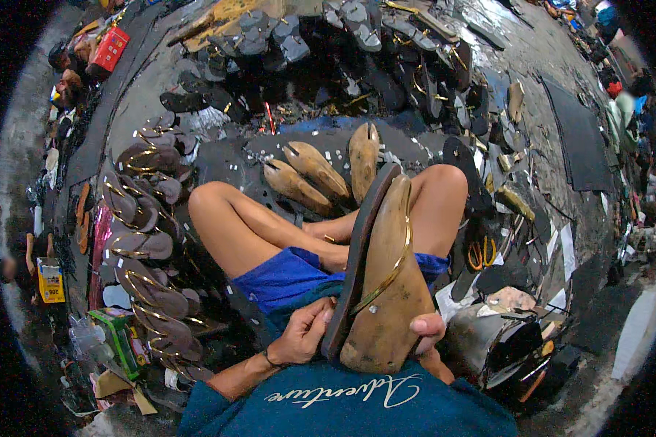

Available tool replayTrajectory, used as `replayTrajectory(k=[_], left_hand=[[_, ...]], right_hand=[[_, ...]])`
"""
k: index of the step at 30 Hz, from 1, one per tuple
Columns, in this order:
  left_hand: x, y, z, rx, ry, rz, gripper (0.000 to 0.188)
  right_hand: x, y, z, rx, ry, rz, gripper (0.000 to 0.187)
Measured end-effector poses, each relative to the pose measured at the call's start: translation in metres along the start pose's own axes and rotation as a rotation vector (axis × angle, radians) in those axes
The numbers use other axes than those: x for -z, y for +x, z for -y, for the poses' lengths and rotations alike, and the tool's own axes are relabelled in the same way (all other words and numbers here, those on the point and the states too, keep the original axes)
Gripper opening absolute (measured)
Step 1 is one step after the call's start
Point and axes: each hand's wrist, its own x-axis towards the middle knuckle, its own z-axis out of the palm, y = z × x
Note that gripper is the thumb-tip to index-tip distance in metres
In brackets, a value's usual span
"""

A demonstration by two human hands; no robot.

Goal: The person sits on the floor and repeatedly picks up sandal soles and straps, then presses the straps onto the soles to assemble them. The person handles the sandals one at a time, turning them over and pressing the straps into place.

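A wooden shoe last (383, 320) stands tilted upright against my lap, toe end pointing away from me. A dark-soled sandal (351, 255) is fitted to its left side, and a gold strap (390, 280) crosses the wood. My left hand (302, 333) is closed, thumb and fingers pinched at the sole's edge near the heel; anything small between them is hidden. Around the last's heel end my right hand (428, 331) is wrapped, its thumb on the wood and most fingers out of sight behind.
Three more wooden lasts (317, 169) lie beyond my crossed legs. Rows of gold-strapped sandals (142, 244) line the left. Dark sandals (288, 40) ring the far side. Orange-handled scissors (481, 253) and a can (481, 339) are at right; a yellow tin (50, 280) stands far left.
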Motion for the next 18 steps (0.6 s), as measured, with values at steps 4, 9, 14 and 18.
replayTrajectory(k=[4, 9, 14, 18], left_hand=[[-0.003, -0.01, -0.011, -0.07, -0.076, 0.012, 0.027], [0.012, -0.002, 0.014, 0.101, -0.231, 0.125, 0.029], [0.005, 0.017, 0.046, -0.114, -0.246, 0.044, 0.058], [0.046, 0.007, 0.009, 0.001, -0.333, -0.054, 0.078]], right_hand=[[-0.006, -0.001, 0.003, -0.073, -0.127, -0.14, 0.1], [-0.007, -0.01, 0.01, -0.073, -0.222, -0.116, 0.102], [0.011, 0.009, 0.013, 0.033, -0.472, -0.046, 0.103], [0.021, 0.07, 0.016, 0.198, -0.925, 0.065, 0.105]])
